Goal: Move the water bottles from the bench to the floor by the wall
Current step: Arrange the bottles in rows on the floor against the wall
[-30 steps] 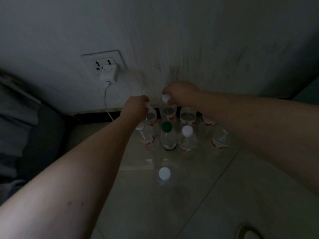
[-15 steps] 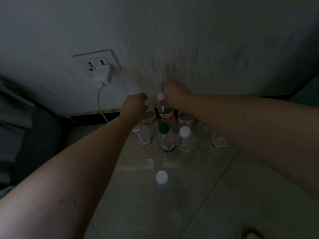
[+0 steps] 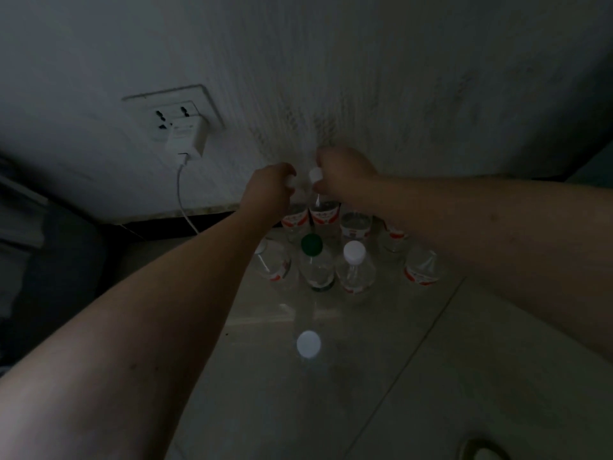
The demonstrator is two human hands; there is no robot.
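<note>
Several clear water bottles with red labels stand in a cluster on the tiled floor at the foot of the wall (image 3: 365,78). My left hand (image 3: 270,187) grips the top of a bottle (image 3: 296,220) in the back row. Beside it, my right hand (image 3: 341,174) grips the white-capped neck of another back-row bottle (image 3: 323,215). In the front row stand a green-capped bottle (image 3: 315,263) and a white-capped bottle (image 3: 355,268). A lone white-capped bottle (image 3: 308,343) stands nearer to me, apart from the rest. The bench is out of view.
A wall socket (image 3: 172,111) holds a white charger (image 3: 185,139) whose cable (image 3: 184,200) hangs down to the dark skirting. A dark grey object (image 3: 39,260) fills the left edge. A shoe tip (image 3: 481,451) shows at the bottom right.
Both hands and the two bottles they hold have shifted left and towards the wall. The view has tilted a little, so the whole cluster sits lower in the frame.
</note>
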